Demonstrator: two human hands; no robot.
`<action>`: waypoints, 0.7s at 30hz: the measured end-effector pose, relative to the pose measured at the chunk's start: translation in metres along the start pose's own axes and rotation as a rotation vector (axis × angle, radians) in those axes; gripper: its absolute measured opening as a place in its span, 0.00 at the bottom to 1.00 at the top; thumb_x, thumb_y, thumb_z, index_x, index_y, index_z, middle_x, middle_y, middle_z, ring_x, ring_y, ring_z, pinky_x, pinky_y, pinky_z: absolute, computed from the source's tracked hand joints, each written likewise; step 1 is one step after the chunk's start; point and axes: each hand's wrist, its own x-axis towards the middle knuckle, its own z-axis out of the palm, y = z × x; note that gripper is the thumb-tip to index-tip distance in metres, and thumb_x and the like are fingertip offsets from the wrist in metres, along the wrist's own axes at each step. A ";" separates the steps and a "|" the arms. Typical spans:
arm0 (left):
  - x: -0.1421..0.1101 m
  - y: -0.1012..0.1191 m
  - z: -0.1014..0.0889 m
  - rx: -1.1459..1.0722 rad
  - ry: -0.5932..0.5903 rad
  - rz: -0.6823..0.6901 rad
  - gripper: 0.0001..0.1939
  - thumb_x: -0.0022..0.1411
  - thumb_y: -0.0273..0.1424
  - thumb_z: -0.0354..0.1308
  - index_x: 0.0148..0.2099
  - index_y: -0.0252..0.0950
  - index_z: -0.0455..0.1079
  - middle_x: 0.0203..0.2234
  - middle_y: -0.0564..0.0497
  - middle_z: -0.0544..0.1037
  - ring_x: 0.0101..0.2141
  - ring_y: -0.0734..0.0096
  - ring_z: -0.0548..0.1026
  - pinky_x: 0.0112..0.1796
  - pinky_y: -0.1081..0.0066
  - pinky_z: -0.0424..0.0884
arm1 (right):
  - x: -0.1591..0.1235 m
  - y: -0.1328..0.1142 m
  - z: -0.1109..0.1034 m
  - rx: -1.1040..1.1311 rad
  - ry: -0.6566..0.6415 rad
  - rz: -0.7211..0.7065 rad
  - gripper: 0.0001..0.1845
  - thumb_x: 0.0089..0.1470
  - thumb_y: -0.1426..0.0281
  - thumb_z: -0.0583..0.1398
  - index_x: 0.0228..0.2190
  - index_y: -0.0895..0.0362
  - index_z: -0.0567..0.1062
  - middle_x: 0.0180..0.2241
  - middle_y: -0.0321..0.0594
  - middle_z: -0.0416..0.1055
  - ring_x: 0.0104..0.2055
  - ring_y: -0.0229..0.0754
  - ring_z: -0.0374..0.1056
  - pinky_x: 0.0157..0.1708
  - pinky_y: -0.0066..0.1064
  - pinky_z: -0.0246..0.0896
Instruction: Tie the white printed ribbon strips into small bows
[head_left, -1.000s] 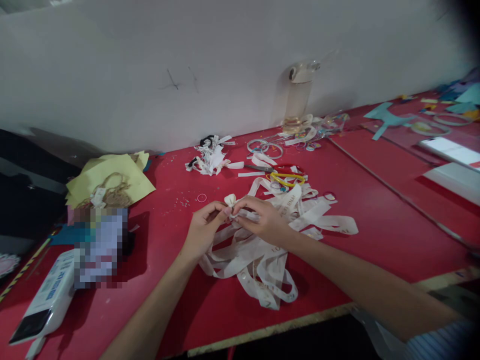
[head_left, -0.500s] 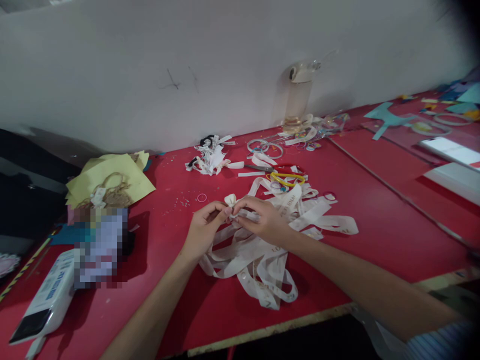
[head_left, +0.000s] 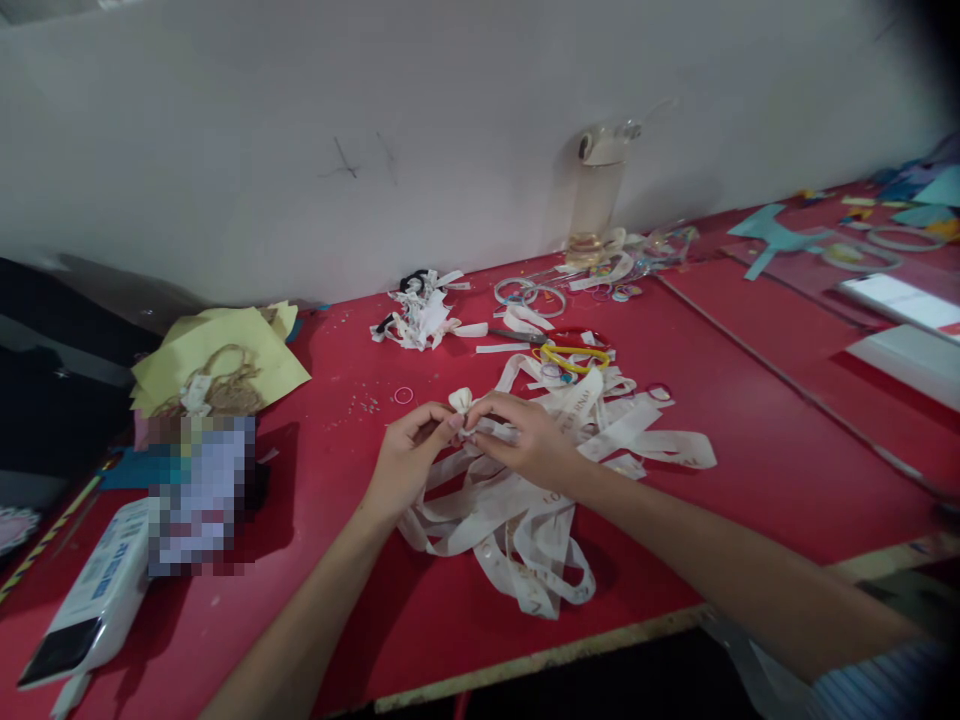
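Pale grey wall (head_left: 465,130) fills the upper part of the frame, and below it I see a red surface (head_left: 352,620) running across the view. Near the centre I have the left hand (head_left: 411,450) and the right hand (head_left: 529,440) close together, working on one small gathered piece of white ribbon (head_left: 460,401). On each hand the fingers are closed in a pinch on that piece, thumb against forefinger; its puffed top shows between them, but from where I sit I cannot tell how the part under the fingertips is folded.

Below and to the right of the hands lies a loose heap of ribbon (head_left: 480,525), looped over itself, some strips printed with lettering. At its upper edge I make out scissors (head_left: 517,337) and a yellow band (head_left: 576,362). Just above the left hand, a pink ring (head_left: 403,395) lies flat. Higher up sits a clump of white and black scraps (head_left: 424,318), and toward the upper right a clear bottle (head_left: 598,200) stands against the wall. Yellow sheets (head_left: 225,335) carry a twine bundle (head_left: 238,385) at left; a white device (head_left: 112,565) lies lower left.
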 end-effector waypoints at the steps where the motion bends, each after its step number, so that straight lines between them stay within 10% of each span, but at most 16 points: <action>1: 0.000 0.000 0.000 -0.003 -0.002 0.001 0.08 0.58 0.34 0.59 0.30 0.35 0.71 0.26 0.54 0.72 0.30 0.75 0.68 0.35 0.76 0.64 | 0.000 0.000 0.000 -0.001 -0.001 0.000 0.07 0.53 0.77 0.59 0.35 0.54 0.71 0.35 0.37 0.72 0.39 0.39 0.68 0.42 0.30 0.61; 21: 0.001 -0.001 -0.001 0.022 -0.006 -0.005 0.09 0.59 0.34 0.58 0.30 0.34 0.71 0.26 0.54 0.72 0.31 0.76 0.69 0.35 0.77 0.64 | 0.000 0.001 0.000 -0.006 -0.005 0.005 0.07 0.53 0.78 0.59 0.35 0.56 0.71 0.35 0.36 0.72 0.39 0.37 0.68 0.42 0.28 0.59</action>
